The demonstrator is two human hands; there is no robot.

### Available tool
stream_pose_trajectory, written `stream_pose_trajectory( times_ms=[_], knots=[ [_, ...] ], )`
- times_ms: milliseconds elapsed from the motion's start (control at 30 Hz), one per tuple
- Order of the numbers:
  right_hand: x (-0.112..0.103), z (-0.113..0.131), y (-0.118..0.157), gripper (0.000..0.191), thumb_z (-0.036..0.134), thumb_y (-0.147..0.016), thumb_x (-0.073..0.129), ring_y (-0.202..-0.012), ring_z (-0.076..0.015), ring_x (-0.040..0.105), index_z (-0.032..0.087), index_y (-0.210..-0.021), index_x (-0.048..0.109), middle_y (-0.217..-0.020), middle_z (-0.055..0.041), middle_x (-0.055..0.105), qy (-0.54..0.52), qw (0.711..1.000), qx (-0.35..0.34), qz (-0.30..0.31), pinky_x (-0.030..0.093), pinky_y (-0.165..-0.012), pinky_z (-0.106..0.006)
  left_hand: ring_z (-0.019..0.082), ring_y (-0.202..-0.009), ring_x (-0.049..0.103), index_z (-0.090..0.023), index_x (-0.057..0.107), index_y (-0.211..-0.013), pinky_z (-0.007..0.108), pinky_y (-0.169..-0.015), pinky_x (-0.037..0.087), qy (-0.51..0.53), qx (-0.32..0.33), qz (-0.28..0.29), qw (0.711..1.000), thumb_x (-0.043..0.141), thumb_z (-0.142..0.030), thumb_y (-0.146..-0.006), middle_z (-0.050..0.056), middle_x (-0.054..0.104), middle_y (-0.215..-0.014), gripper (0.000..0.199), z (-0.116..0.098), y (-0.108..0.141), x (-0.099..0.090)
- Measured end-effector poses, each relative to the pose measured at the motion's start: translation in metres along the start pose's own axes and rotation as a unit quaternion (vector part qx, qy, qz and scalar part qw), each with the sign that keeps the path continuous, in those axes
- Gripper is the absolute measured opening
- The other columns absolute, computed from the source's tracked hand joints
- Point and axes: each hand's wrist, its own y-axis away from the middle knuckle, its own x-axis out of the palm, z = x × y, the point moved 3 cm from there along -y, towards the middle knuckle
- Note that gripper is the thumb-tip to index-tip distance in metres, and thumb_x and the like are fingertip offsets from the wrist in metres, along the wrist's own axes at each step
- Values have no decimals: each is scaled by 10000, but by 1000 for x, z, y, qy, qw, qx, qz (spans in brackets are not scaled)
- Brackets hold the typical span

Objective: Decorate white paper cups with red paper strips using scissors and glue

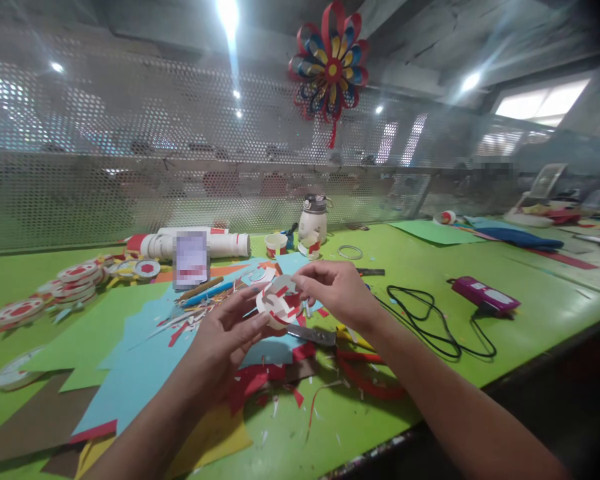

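Observation:
A small white paper ring with red strips [275,311] is held up above the table's middle. My left hand [227,333] grips its left side between thumb and fingers. At the ring's upper right, the thumb and forefinger of my right hand [333,290] are pinched together on its edge. Scissors [323,335] with yellow and orange handles lie below the ring, partly under my right forearm. Colored paper sheets [140,360] and small red and white scraps lie beneath and around my hands.
Paper wheels [75,277] and white rolls [230,245] are at the left and back. Behind my hands stands a white bottle [313,220]. A purple device [485,295] with a black cord lies right. A perforated screen [260,167] runs along the back, below a hanging paper flower [333,69].

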Motion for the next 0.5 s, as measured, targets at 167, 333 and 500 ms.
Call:
stream_pose_trajectory(
  times_ms=[167,333,500],
  knots=[
    [-3,-2,-1,155,256,-795,603,-547,-111,590,128,-741,670,-613,-18,644,-14,999,29,15,487,-547,-254,201,-857,686,-208,713,-1012,290,-755,560,-13,13,-13,1000,791,-179,-665,85,708,-1089,357,-2,1,3],
    [-5,-2,-1,159,266,-814,612,-553,-100,605,137,-750,678,-639,-18,662,-42,996,54,48,489,-545,-241,242,-964,665,-227,709,-1045,352,-845,547,-19,35,-8,999,797,-192,-655,88,663,-1205,401,-4,1,4],
    [-8,-3,1,278,396,-818,635,-550,-88,579,129,-754,685,-653,-35,669,-53,992,65,92,466,-511,-216,271,-1128,594,-233,707,-1068,351,-950,491,-50,70,-25,996,804,-196,-647,76,653,-1234,433,-7,1,0]
  ],
)
